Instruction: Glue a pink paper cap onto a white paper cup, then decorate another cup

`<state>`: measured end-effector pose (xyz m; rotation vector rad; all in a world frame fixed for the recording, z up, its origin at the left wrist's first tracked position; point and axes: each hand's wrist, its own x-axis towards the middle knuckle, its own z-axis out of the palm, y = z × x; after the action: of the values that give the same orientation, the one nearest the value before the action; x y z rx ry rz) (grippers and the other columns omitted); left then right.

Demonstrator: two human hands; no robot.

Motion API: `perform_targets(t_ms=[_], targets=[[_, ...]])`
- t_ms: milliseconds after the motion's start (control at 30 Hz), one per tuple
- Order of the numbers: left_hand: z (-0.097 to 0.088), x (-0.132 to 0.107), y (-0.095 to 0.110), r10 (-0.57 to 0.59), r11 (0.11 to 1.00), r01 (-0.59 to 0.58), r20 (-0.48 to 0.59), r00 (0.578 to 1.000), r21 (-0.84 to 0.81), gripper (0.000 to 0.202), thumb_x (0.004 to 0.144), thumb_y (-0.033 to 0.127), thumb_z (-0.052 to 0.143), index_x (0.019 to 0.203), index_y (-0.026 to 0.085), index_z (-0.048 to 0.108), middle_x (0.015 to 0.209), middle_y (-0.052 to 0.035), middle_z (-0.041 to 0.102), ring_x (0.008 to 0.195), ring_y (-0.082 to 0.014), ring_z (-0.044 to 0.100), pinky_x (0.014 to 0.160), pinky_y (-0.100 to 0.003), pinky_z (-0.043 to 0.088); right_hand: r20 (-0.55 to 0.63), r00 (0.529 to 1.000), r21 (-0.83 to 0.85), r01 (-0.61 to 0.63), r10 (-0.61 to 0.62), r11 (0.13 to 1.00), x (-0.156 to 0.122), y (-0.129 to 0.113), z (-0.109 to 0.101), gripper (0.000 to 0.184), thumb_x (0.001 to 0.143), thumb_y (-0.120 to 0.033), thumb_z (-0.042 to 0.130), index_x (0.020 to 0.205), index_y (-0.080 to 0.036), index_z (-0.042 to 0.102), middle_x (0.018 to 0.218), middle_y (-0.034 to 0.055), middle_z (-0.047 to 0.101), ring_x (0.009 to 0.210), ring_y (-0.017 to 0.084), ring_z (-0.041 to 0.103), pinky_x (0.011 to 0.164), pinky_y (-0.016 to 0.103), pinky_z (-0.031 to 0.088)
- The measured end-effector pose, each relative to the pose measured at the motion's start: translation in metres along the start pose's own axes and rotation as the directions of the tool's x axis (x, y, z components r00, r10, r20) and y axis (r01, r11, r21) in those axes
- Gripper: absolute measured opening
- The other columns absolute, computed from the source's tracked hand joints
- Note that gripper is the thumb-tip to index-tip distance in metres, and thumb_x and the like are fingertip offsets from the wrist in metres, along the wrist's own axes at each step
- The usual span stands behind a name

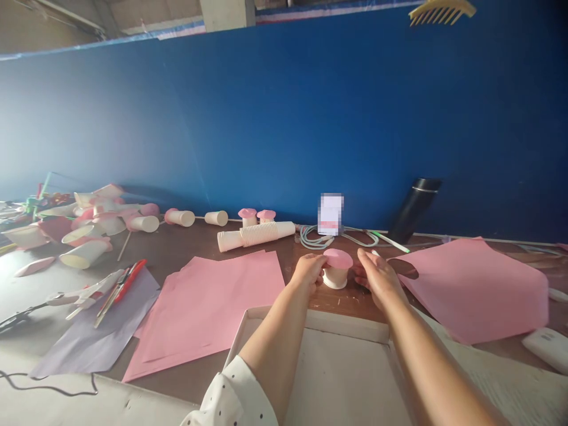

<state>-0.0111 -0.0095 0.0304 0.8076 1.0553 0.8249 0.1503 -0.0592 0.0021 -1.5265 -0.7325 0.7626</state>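
A small white paper cup with a pink paper top stands on the brown table beyond a shallow white box. My left hand pinches the cup's left side under the pink top. My right hand is just to the right of the cup, fingers curled loosely toward it; whether they touch it I cannot make out. Both forearms reach over the box.
Pink paper sheets lie left and right. A lying stack of paper cups, two finished pink-topped cups, a pile of cups, scissors and tools, a cable, a black flask, a blue wall.
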Motion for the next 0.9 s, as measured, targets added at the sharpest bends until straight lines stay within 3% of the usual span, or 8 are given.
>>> perform_targets(t_ms=[100,300,533,767,900], targets=[[0.0,0.0,-0.001,0.005,1.0,-0.005,0.005,1.0,-0.005,0.022,0.075,0.014,0.073,0.071,0.016,0.052,0.061,0.0025,0.053,0.046,-0.0029,0.034,0.042,-0.018,0.016,0.172,0.976,0.133,-0.16,0.136,0.978,-0.007,-0.008,0.0,0.031,0.08,-0.052,0.078,0.086,-0.023,0.07,0.072,0.0017,0.067,0.056,0.013,0.059,0.048,0.023,0.051],[0.0,0.0,-0.001,0.002,1.0,-0.002,-0.004,1.0,0.005,0.02,0.075,0.017,0.074,0.075,0.016,0.054,0.065,0.0014,0.057,0.046,-0.0023,0.034,0.042,-0.017,0.017,0.228,0.954,0.243,-0.249,0.195,0.937,-0.015,-0.014,0.005,0.033,0.072,-0.032,0.087,0.098,-0.022,0.069,0.074,-0.0017,0.069,0.059,0.011,0.061,0.052,0.019,0.054],[-0.001,0.0,-0.001,-0.007,1.0,0.007,-0.008,1.0,0.01,0.022,0.074,0.018,0.076,0.075,0.016,0.054,0.068,0.0005,0.059,0.046,-0.003,0.036,0.042,-0.018,0.019,0.228,0.956,0.286,-0.245,0.182,0.926,-0.015,-0.013,0.007,0.033,0.066,-0.024,0.089,0.093,-0.02,0.07,0.066,-0.0035,0.068,0.057,0.009,0.061,0.054,0.018,0.055],[-0.001,-0.001,-0.001,-0.004,1.0,0.004,0.0,1.0,0.029,0.02,0.077,0.019,0.074,0.075,0.015,0.054,0.068,0.0008,0.059,0.047,-0.0028,0.036,0.042,-0.017,0.018,0.239,0.965,0.231,-0.165,0.108,0.959,-0.011,-0.006,0.005,0.032,0.068,-0.034,0.084,0.095,-0.021,0.071,0.069,-0.0001,0.069,0.061,0.014,0.064,0.061,0.027,0.059],[-0.001,0.001,-0.003,0.007,1.0,-0.007,-0.001,1.0,0.024,0.023,0.084,0.031,0.072,0.078,0.015,0.056,0.071,-0.0001,0.06,0.047,-0.003,0.036,0.042,-0.018,0.02,0.225,0.971,0.208,-0.123,0.075,0.97,-0.009,-0.002,0.004,0.032,0.067,-0.037,0.082,0.093,-0.022,0.071,0.069,0.001,0.069,0.065,0.017,0.066,0.065,0.032,0.06]])
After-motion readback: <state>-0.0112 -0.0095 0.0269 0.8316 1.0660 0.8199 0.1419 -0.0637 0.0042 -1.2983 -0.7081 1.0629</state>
